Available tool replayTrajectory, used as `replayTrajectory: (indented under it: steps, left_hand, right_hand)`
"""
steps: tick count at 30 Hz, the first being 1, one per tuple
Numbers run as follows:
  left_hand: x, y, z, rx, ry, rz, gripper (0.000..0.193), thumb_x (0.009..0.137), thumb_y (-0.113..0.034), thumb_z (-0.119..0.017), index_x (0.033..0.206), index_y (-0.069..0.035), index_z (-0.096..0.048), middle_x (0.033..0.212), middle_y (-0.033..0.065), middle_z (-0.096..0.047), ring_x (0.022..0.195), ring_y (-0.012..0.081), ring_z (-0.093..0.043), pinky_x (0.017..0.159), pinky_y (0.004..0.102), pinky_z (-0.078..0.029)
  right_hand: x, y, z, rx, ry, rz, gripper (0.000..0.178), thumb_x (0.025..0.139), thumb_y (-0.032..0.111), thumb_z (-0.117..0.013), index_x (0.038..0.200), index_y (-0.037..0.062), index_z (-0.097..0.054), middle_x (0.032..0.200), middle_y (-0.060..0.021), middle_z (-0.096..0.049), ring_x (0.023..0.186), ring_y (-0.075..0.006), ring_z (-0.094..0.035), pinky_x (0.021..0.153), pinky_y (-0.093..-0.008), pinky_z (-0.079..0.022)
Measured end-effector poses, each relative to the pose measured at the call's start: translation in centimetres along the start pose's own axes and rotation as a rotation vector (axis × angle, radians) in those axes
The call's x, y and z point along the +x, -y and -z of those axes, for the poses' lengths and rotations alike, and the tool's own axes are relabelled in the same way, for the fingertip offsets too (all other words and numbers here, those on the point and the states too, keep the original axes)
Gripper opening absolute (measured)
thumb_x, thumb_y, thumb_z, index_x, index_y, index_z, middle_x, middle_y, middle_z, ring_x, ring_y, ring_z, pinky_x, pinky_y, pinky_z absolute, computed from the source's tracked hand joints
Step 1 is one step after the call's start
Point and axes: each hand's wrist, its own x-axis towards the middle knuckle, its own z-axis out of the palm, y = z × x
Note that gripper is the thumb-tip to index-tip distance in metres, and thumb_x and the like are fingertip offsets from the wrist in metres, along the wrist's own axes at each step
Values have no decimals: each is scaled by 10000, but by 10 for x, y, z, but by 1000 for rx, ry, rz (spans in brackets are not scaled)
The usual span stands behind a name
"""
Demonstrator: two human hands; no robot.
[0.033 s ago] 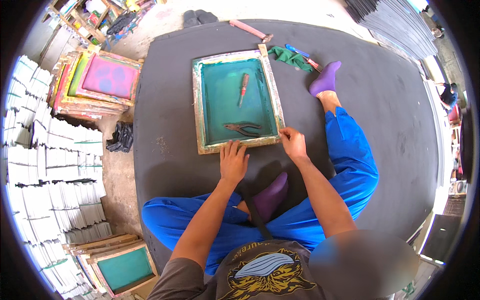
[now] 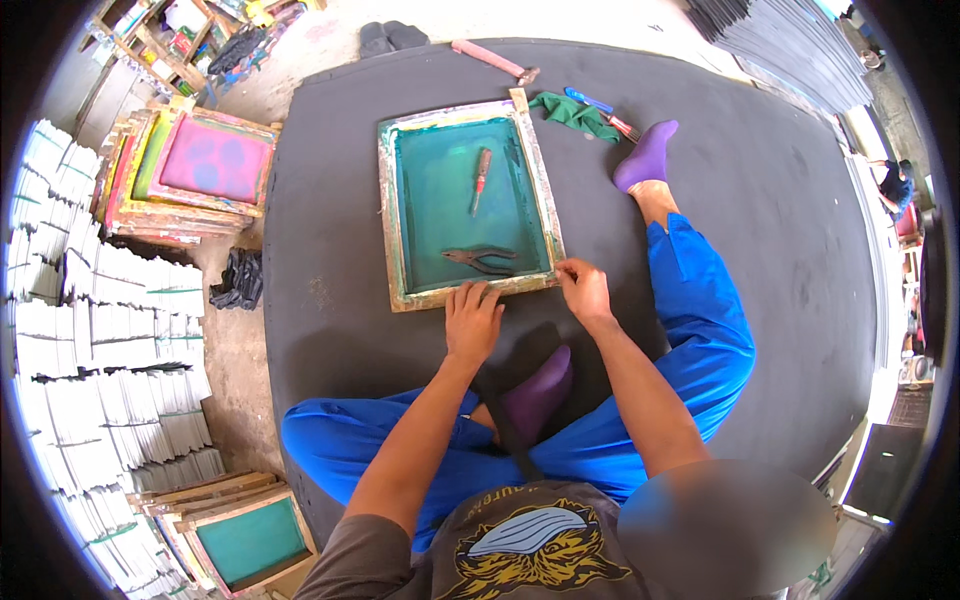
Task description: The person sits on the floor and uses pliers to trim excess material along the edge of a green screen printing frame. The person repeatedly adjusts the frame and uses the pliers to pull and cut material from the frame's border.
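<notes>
A silk-screen frame (image 2: pixel 548 190) with a wooden border and teal mesh lies on the dark tabletop before me. My left hand (image 2: pixel 474 318) rests on its near rim, fingers stretched over the wood and holding nothing. At the near right corner, my right hand (image 2: pixel 588 290) has its thumb and fingers pinched together against the frame; anything small between them is hidden. On the mesh lie dark pliers (image 2: pixel 480 260) with handles spread, and a red-handled screwdriver (image 2: pixel 481 182) farther back.
A hammer (image 2: pixel 495 62), a green cloth (image 2: pixel 575 115) and a blue-handled tool (image 2: pixel 588 99) lie toward the far edge. My stretched leg (image 2: pixel 695 290) is right of the frame. Stacked screens (image 2: pixel 190 215) and white bundles (image 2: pixel 120 330) stand left of the table.
My left hand has slid slightly right along the near rim. The whole view has shifted a little; the right hand stays at the corner and the tools lie as before.
</notes>
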Motion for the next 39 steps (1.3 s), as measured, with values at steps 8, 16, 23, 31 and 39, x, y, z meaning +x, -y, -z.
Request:
replayTrajectory:
  steps: [8,16,23,31,39]
  left_hand:
    - [38,-39,-45,-49,-113,-81,182,856,-236,-743,1006,-134,-731,1059,43,-613,1039,286,-565,933,471,-444]
    - [50,-50,-48,-96,-31,-74,91,859,-203,-717,896,-134,-670,966,38,-590,1003,285,-550,891,442,-410]
    - [50,-59,-48,-236,-54,-39,141,872,-193,-706,973,-100,-677,1007,71,-623,1009,314,-570,890,453,-429]
    - [49,-52,-46,-259,-21,-123,315,834,-107,-741,1130,-17,-683,1110,133,-652,1072,352,-593,942,465,-487]
    - [54,-59,-49,-250,-51,-41,246,823,-111,-757,1050,-40,-693,1059,117,-653,995,335,-603,858,465,-491]
  right_hand:
    - [-13,-4,-4,59,-11,3,146,869,82,-714,999,21,-736,1000,-189,-723,927,-366,-704,824,-429,-560]
    - [-15,-11,-2,30,48,115,179,880,89,-685,1047,65,-744,1037,-195,-714,933,-388,-693,828,-455,-560]
    - [-10,-8,-3,-146,90,66,162,899,114,-645,1027,84,-741,984,-187,-699,939,-415,-685,820,-490,-554]
    - [25,-22,-12,-103,13,-66,136,922,122,-650,969,20,-728,934,-226,-716,918,-424,-694,808,-487,-547]
    - [37,-11,7,80,123,-227,204,914,179,-693,978,-13,-721,885,-247,-712,871,-399,-720,766,-444,-542]
